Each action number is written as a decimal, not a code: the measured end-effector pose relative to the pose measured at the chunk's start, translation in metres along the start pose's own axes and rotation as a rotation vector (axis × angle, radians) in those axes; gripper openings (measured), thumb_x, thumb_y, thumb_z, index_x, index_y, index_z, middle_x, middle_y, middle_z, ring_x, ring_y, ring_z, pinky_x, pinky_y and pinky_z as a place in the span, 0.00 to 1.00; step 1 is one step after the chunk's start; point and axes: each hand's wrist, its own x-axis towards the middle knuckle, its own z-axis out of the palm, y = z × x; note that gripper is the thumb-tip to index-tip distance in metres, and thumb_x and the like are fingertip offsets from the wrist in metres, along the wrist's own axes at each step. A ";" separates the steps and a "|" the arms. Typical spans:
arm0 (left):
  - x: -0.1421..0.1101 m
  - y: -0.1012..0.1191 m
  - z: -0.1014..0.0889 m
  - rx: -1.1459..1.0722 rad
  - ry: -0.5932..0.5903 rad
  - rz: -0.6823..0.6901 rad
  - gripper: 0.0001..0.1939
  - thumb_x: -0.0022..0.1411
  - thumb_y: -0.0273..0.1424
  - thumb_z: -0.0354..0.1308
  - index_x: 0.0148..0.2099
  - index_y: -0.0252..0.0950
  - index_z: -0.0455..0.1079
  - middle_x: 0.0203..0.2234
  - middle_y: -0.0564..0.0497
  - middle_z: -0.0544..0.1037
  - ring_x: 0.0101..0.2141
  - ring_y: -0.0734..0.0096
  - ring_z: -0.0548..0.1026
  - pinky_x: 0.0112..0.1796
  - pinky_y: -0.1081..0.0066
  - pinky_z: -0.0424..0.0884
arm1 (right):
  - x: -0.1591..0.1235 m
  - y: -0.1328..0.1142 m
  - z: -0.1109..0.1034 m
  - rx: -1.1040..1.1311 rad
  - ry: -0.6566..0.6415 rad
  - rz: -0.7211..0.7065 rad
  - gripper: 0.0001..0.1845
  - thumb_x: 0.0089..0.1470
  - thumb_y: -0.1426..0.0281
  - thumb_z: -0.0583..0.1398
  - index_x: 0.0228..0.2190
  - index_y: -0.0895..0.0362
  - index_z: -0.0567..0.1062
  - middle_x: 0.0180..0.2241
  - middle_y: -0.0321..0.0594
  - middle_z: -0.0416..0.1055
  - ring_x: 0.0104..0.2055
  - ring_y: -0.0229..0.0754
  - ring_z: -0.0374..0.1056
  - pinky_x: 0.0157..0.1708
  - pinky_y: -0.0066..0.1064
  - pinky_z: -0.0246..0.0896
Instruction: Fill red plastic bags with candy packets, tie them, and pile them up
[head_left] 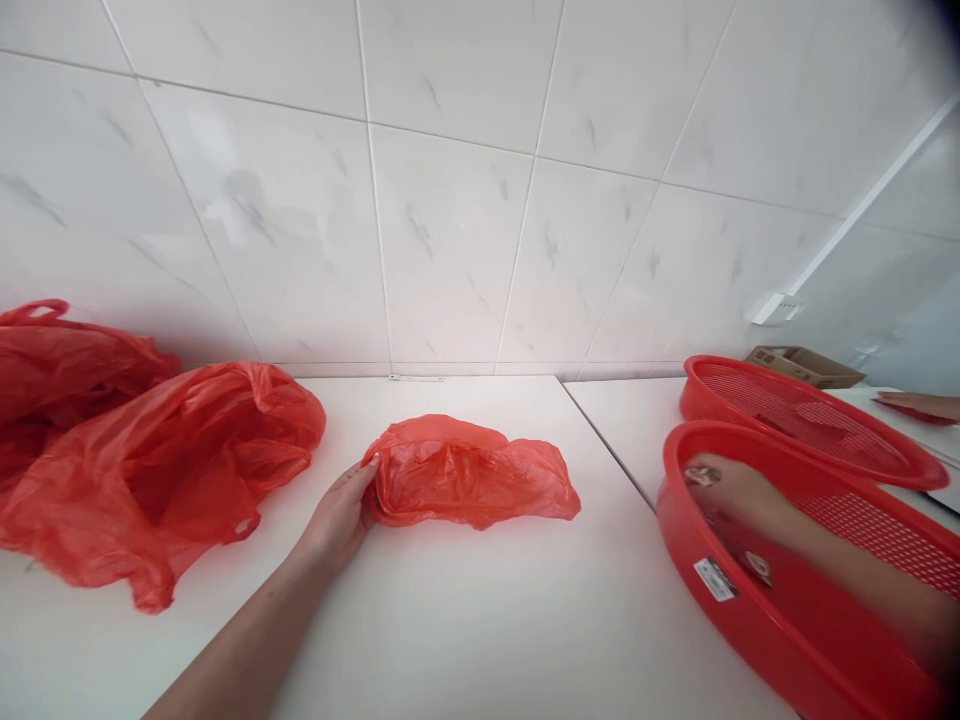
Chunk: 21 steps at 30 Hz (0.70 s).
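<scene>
My left hand (341, 515) pinches the left edge of a thin red plastic bag (480, 485), which lies on the white table with its mouth spread open. At the right, my right hand (731, 490) reaches inside a deep red plastic basket (679, 520), close to its left wall. Its fingers look closed about a small pale-and-brown slice (703, 476); blur and the hand itself hide part of the grip. Lower on the basket's inside, a similar small slice (759, 567) shows below my right forearm.
Crumpled red plastic bags (187, 470) lie at the left. Behind the near basket sits a second red mesh basket (795, 400), with a cardboard box (810, 366) beyond it. Another person's hand (919, 403) shows at the far right. A tiled wall (450, 250) backs the table.
</scene>
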 end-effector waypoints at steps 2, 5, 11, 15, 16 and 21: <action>-0.001 0.000 0.000 0.009 -0.015 0.008 0.16 0.53 0.38 0.61 0.42 0.34 0.71 0.30 0.48 0.78 0.31 0.67 0.75 0.30 0.72 0.70 | 0.010 -0.002 -0.019 -0.011 -0.065 0.011 0.05 0.46 0.65 0.56 0.22 0.51 0.69 0.24 0.42 0.72 0.26 0.46 0.68 0.26 0.35 0.58; -0.003 0.001 0.001 0.024 -0.025 0.007 0.15 0.55 0.39 0.59 0.41 0.35 0.71 0.32 0.48 0.78 0.32 0.66 0.75 0.31 0.71 0.70 | 0.019 -0.014 -0.047 -0.070 0.016 0.053 0.09 0.44 0.62 0.59 0.31 0.51 0.70 0.32 0.46 0.73 0.33 0.48 0.69 0.31 0.37 0.59; -0.005 0.000 0.008 0.027 -0.053 0.089 0.18 0.56 0.43 0.56 0.40 0.34 0.71 0.32 0.46 0.78 0.33 0.61 0.75 0.32 0.69 0.69 | -0.015 -0.101 -0.053 0.085 0.084 -0.083 0.16 0.41 0.58 0.63 0.35 0.47 0.72 0.33 0.40 0.72 0.31 0.45 0.69 0.27 0.34 0.61; -0.008 -0.004 0.015 -0.018 -0.039 0.144 0.15 0.56 0.42 0.57 0.36 0.34 0.71 0.29 0.49 0.76 0.30 0.66 0.73 0.31 0.70 0.67 | -0.052 -0.176 -0.010 0.295 -0.395 -0.388 0.07 0.46 0.66 0.59 0.31 0.51 0.72 0.29 0.34 0.70 0.27 0.38 0.66 0.24 0.28 0.61; -0.009 -0.005 0.016 -0.034 -0.038 0.146 0.14 0.56 0.42 0.57 0.34 0.35 0.71 0.28 0.50 0.76 0.29 0.67 0.72 0.30 0.71 0.66 | -0.058 -0.191 0.005 0.301 -0.438 -0.475 0.06 0.46 0.69 0.57 0.30 0.51 0.71 0.29 0.33 0.70 0.27 0.38 0.66 0.23 0.26 0.60; -0.016 -0.007 0.022 -0.071 -0.078 0.133 0.12 0.57 0.40 0.56 0.31 0.35 0.69 0.23 0.53 0.73 0.25 0.71 0.69 0.27 0.72 0.65 | -0.064 -0.233 0.070 0.131 -0.422 -0.879 0.15 0.47 0.77 0.50 0.33 0.48 0.70 0.34 0.30 0.67 0.32 0.35 0.64 0.30 0.25 0.59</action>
